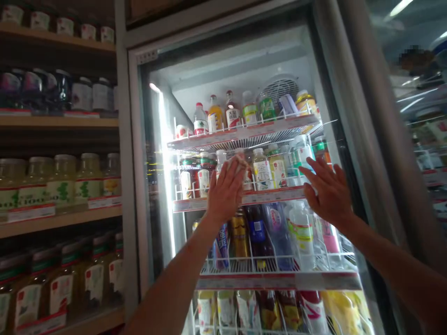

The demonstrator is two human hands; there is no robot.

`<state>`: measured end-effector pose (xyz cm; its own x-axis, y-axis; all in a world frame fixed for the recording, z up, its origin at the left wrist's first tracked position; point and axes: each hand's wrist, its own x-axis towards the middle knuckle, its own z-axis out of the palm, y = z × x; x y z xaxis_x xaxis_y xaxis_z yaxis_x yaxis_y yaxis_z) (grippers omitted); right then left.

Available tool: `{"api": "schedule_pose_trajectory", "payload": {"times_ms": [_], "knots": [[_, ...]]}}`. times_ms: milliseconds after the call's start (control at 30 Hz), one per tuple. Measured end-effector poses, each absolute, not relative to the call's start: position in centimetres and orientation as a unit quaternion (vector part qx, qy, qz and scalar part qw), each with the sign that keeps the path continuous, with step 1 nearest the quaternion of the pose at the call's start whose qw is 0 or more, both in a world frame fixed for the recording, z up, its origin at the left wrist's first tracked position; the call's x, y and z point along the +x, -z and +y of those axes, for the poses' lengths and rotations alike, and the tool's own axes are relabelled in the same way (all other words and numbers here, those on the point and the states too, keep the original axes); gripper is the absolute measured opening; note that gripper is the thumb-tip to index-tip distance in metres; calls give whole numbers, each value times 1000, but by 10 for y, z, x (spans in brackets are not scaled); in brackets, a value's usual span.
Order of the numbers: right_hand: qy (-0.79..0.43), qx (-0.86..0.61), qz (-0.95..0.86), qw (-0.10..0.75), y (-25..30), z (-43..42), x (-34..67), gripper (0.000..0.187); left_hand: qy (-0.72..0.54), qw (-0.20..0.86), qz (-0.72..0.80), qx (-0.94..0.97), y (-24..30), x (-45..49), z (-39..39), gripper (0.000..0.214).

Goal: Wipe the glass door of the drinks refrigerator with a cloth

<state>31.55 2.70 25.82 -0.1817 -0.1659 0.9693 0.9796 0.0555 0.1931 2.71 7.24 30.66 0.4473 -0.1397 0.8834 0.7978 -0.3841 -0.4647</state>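
While hovering before the fridge shelf (pixel 275 194), left hand (pixel 225 191) is holding fingers flat together, right hand (pixel 328 190) is spreading wide (contact with bottles (pixel 262 170) unclear).

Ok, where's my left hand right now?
Head view, centre: the left hand is raised before the fridge's second shelf, left of the right hand.

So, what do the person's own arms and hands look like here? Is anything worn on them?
Both arms are bare as far as the picture shows: no sleeve reaches the left forearm or the right forearm. The left hand and the right hand wear no gloves. I see no watch, bracelet or ring, though the picture is slightly blurred.
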Motion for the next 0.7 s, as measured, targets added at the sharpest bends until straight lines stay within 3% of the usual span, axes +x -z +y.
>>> {"api": "schedule_pose_trajectory", "payload": {"times_ms": [167,367,567,700], "knots": [[585,-367,-523,499,-258,28,317,43,627,434,-312,-567,-336,28,80,51],[581,-362,-527,504,-257,30,320,50,417,535,-181,-712,-341,80,71,48],[589,-344,-527,507,-258,31,320,53,597,405,-389,-573,-398,33,72,50],[596,-330,-532,504,-258,32,322,57,575,441,-327,-606,-401,33,74,50]]}}
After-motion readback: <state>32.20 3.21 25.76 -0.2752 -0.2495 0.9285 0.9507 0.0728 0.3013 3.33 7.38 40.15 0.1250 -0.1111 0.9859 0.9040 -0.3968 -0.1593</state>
